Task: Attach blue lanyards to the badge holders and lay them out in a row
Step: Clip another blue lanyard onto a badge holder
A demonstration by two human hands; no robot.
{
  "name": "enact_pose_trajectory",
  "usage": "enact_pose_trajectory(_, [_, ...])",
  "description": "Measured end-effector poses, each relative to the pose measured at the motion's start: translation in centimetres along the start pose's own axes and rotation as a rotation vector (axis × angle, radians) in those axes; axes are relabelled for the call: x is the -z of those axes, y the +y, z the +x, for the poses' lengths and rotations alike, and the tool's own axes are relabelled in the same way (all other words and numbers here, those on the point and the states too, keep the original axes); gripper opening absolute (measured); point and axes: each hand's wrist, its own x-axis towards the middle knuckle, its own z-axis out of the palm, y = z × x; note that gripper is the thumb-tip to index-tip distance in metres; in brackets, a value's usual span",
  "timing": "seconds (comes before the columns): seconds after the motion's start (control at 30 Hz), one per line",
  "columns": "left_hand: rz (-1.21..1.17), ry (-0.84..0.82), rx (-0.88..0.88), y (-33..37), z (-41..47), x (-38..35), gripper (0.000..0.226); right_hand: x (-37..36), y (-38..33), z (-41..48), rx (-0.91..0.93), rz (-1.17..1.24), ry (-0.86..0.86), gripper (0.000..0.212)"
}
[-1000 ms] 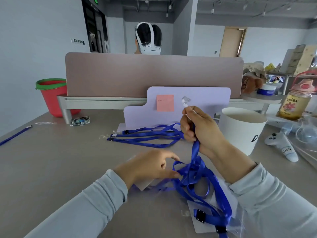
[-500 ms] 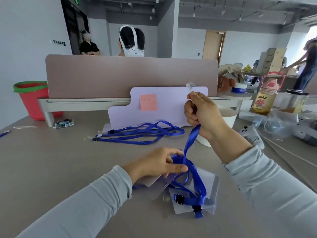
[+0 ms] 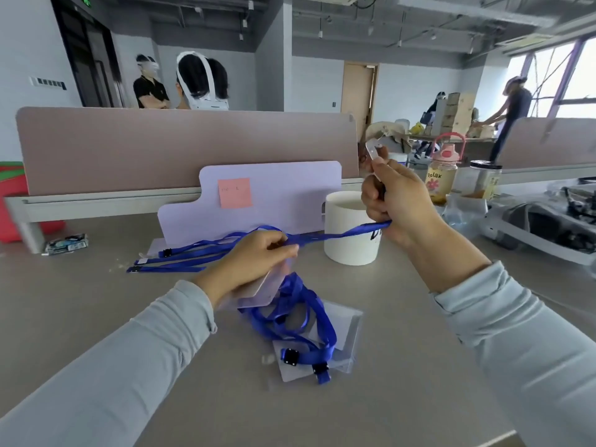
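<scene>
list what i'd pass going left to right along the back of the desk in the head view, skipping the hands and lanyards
red bucket → small packet → lavender board → white cup → bottle marked relax → glass jar with a dark lid

The left hand [image 3: 258, 256] hides most of the badge holder [image 3: 262, 290] it grips.

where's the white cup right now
Head view, right of centre: the cup stands on the table beside the right edge of the lilac board, below the right hand, behind the taut lanyard.
</scene>
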Motion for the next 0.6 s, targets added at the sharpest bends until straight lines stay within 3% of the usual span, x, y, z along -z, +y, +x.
enact_pose_trajectory(0.1, [-0.25,-0.018,-0.076,3.3,0.5,-0.2,0.013,2.0,-0.6,-0.6,0.028,-0.086,0.048,0.025])
enact_pose_trajectory(0.2, [-0.354,-0.081,-0.219,6.9,1.3,-1.4,0.023,4.3,-1.5,-1.6,0.091,-0.223,0.095,0.022])
enact_pose_trajectory(0.27, [-0.299,-0.138,-0.297,8.8,2.3,-2.5,0.029,6.1,-2.1,-2.1,0.138,-0.343,0.161,0.02])
enact_pose_trajectory(0.4, [-0.084,-0.242,-0.386,9.7,5.2,-6.3,0.019,10.8,-1.9,-1.9,0.16,-0.647,0.247,0.02])
enact_pose_trajectory(0.5, [0.135,-0.302,-0.381,8.5,6.9,-10.2,0.012,13.6,0.3,-1.7,0.037,-0.871,0.221,0.012])
enact_pose_trajectory(0.6, [0.276,-0.36,-0.334,6.6,7.7,-13.2,0.02,15.2,4.1,-1.6,-0.139,-0.994,0.129,0.01])
